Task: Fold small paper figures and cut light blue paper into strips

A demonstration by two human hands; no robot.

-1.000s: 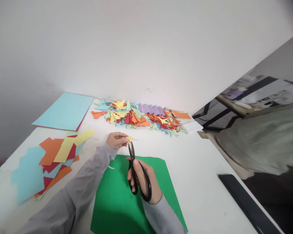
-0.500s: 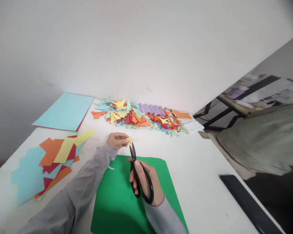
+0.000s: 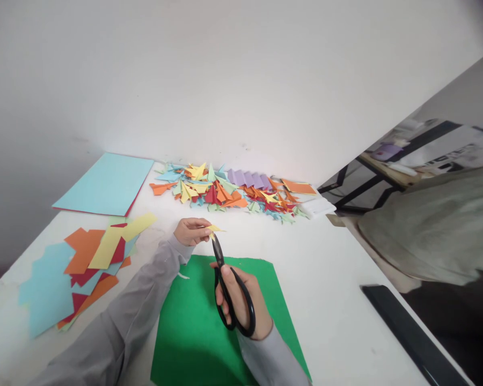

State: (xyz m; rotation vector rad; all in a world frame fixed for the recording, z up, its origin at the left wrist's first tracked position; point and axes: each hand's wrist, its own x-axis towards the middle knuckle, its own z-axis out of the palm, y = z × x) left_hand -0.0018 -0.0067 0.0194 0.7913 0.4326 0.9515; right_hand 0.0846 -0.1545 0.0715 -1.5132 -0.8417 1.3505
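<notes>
In the head view, the left hand (image 3: 193,231) pinches a small yellow paper piece (image 3: 216,228) above the bench (image 3: 326,279), just beyond the green sheet (image 3: 225,348). The right hand (image 3: 245,300) grips black scissors (image 3: 220,257) by their handles, the blade tips at the paper's near edge. The paper looks very light and should bend or crease easily, so a gentle pinch on its folded part, away from the blades, would suit it; the scissors look rigid and are best taken by the loops. Compared with half a second ago, the blades look more nearly closed and their tips sit slightly further left; the left hand has barely moved.
</notes>
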